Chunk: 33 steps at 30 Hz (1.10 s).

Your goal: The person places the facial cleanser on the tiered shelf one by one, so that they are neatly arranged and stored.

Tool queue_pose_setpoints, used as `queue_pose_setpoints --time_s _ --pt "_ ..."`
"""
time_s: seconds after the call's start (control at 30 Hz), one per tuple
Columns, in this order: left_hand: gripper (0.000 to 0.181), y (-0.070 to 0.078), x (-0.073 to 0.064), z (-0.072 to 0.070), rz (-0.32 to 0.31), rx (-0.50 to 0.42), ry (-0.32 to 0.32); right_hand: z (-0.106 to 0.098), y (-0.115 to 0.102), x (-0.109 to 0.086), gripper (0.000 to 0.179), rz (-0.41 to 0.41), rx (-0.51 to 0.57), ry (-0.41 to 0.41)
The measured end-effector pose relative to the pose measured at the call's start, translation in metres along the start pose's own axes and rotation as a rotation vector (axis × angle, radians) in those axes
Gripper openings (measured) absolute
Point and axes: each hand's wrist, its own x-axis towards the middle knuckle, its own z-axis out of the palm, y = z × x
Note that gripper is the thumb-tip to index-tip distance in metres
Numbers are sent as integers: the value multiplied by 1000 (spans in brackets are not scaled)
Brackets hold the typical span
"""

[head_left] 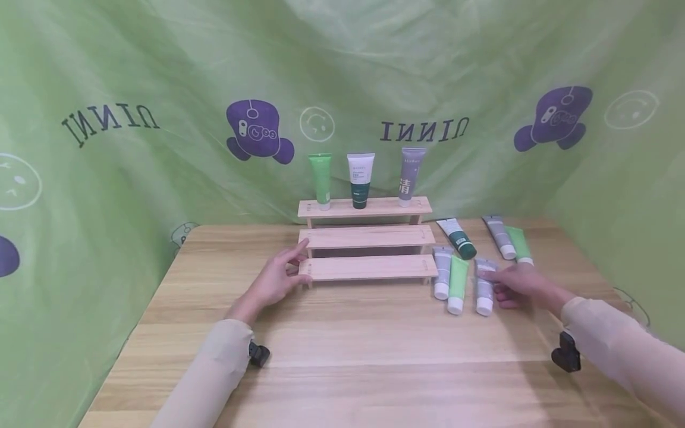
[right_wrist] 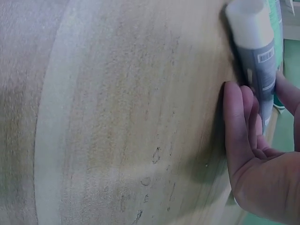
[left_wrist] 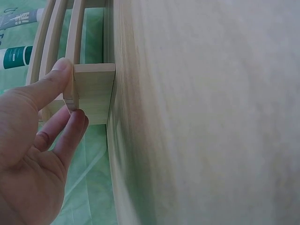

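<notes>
At the left end of a three-step wooden display rack [head_left: 369, 268], my left hand [head_left: 274, 276] pinches the lowest board, thumb on one side and fingertips on the other in the left wrist view. My right hand [head_left: 521, 284] grips a grey-purple squeeze tube [head_left: 484, 288] lying on the table, its white cap towards me. In the right wrist view that tube [right_wrist: 262, 70] sits between thumb and fingers. Along the top step stand a green tube [head_left: 321, 181], a white and dark green tube [head_left: 360, 178] and a grey-purple tube [head_left: 411, 177], all upright on their caps.
Beside the rack's right end lie another grey-purple tube [head_left: 442, 273] and a light green tube [head_left: 458, 284]. Farther back are a white and dark green tube [head_left: 457, 238], a grey tube [head_left: 499, 236] and a green tube [head_left: 519, 244]. A green printed curtain [head_left: 342, 71] hangs behind the wooden table [head_left: 342, 362].
</notes>
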Motion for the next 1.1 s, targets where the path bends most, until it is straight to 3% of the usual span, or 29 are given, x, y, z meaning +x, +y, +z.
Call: queue_pose_setpoints --time_s 0.27,0.37,0.53,0.77,1.1 --pt "92 -1 1 -1 -20 -16 -5 2 -7 -7 35 -85 -185 28" --pt "92 -2 1 0 -21 -17 -5 0 -9 -10 33 -102 -197 6" --pt "92 -3 2 1 -28 -39 -9 -5 -7 -13 39 -96 -142 -54" --pt "92 -1 2 1 -32 -39 -9 -12 6 -13 29 -124 -79 -136" --pt "92 0 3 0 -21 -52 -15 -17 13 -30 64 -186 104 -161"
